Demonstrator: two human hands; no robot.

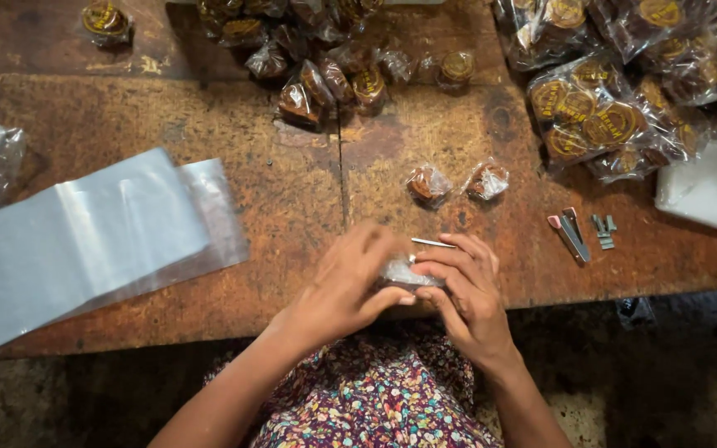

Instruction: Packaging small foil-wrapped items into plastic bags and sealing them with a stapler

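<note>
Both hands closed on small clear packet [408, 274] at near table edge [209, 323]: left hand [350, 286], right hand [466, 290]. Thin metal piece [433, 243], perhaps stapler part, could slip, tearing the film.

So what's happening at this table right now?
A person seated at a worn wooden table has both hands together at its near edge, the left hand and right hand pinching a small clear plastic packet. A thin metal pin pokes out above the fingers. Two small wrapped brown sweets lie just beyond, a stapler sits to the right, flat clear bags to the left, and piles of wrapped sweets at the far side.
</note>
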